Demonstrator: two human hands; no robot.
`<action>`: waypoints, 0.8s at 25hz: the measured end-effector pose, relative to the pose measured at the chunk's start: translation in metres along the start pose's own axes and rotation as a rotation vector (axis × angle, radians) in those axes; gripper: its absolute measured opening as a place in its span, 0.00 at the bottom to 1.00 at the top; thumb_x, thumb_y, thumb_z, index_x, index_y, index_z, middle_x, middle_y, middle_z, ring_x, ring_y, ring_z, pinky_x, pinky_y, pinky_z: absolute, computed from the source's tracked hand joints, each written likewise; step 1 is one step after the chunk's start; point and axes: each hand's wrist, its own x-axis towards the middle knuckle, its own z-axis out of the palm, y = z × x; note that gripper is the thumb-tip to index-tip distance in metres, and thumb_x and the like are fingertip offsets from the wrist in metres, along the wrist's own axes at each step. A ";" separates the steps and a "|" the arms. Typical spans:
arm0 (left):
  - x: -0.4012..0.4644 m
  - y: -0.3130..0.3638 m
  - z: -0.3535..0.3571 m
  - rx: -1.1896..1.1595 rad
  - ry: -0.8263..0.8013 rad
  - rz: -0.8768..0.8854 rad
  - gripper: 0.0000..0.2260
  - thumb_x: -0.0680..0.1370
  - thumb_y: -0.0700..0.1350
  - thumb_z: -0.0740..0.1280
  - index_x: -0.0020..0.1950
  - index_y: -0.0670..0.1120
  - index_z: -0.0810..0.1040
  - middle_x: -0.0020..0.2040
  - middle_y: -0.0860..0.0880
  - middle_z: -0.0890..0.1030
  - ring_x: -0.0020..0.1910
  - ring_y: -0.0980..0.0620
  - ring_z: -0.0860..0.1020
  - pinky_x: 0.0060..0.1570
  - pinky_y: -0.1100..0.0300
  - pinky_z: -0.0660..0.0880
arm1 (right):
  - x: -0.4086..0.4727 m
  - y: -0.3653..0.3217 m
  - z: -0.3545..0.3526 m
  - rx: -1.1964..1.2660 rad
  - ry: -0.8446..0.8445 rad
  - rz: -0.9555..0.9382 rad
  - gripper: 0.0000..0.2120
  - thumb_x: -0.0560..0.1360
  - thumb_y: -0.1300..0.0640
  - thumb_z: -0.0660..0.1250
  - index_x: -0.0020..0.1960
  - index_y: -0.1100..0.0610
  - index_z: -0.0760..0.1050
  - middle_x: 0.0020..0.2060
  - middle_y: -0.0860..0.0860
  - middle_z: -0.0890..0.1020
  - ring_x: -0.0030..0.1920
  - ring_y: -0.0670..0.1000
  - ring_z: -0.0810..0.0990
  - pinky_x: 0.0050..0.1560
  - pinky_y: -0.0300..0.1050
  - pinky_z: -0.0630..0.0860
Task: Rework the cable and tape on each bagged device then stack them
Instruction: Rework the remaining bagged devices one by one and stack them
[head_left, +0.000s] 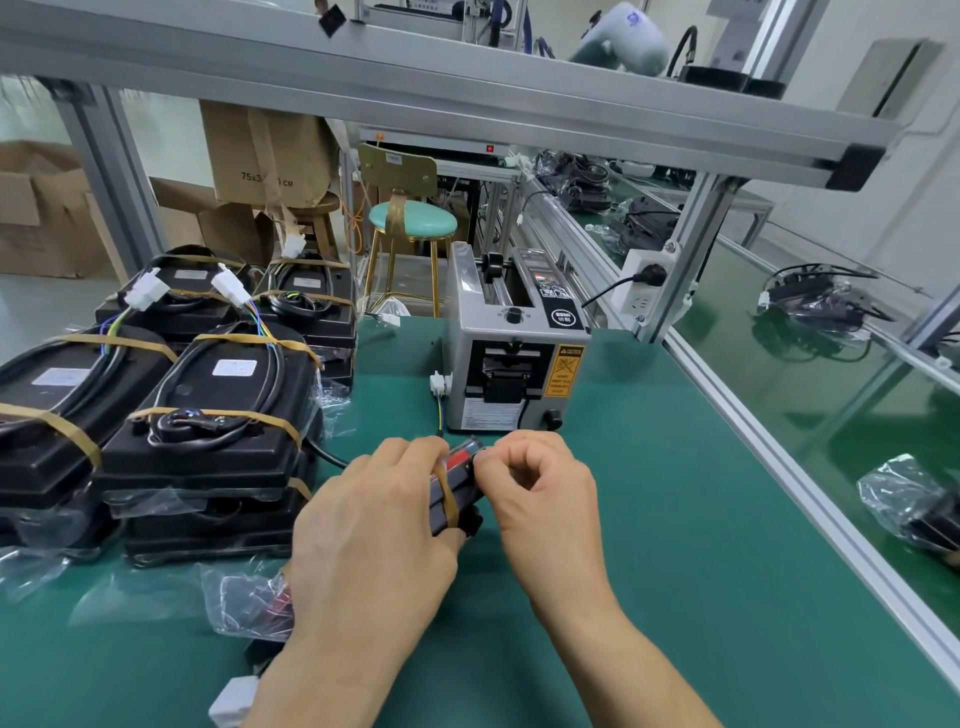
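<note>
While the left hand (374, 514) grips the bagged device (454, 486), right hand (540, 483) pinches its tape (448, 499) at twelve o'clock; next, probably peel carefully.

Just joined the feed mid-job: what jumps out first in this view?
Both hands meet at centre: the left hand grips a black device banded with tan tape, and the right hand pinches at its top end. Behind them stands a grey tape dispenser on the green mat. Stacks of taped black devices fill the left side.
</note>
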 end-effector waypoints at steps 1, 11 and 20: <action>0.000 0.000 0.000 0.000 0.001 0.002 0.24 0.56 0.51 0.80 0.50 0.54 0.79 0.40 0.55 0.79 0.39 0.49 0.79 0.35 0.58 0.70 | -0.001 -0.001 0.000 -0.006 0.002 -0.002 0.15 0.70 0.64 0.69 0.27 0.52 0.72 0.38 0.48 0.78 0.39 0.42 0.75 0.42 0.33 0.69; 0.000 0.000 -0.001 0.009 -0.008 0.008 0.24 0.56 0.50 0.80 0.50 0.54 0.79 0.40 0.55 0.79 0.40 0.48 0.79 0.35 0.59 0.70 | 0.003 0.002 0.004 0.082 0.037 0.122 0.10 0.71 0.64 0.67 0.44 0.50 0.72 0.42 0.46 0.76 0.32 0.39 0.74 0.35 0.32 0.71; -0.001 0.000 -0.001 0.015 -0.006 0.037 0.26 0.54 0.51 0.81 0.50 0.54 0.80 0.38 0.55 0.79 0.37 0.48 0.79 0.33 0.58 0.71 | 0.003 0.007 0.003 0.201 -0.127 0.106 0.10 0.75 0.63 0.65 0.47 0.48 0.75 0.42 0.43 0.79 0.41 0.39 0.76 0.44 0.32 0.72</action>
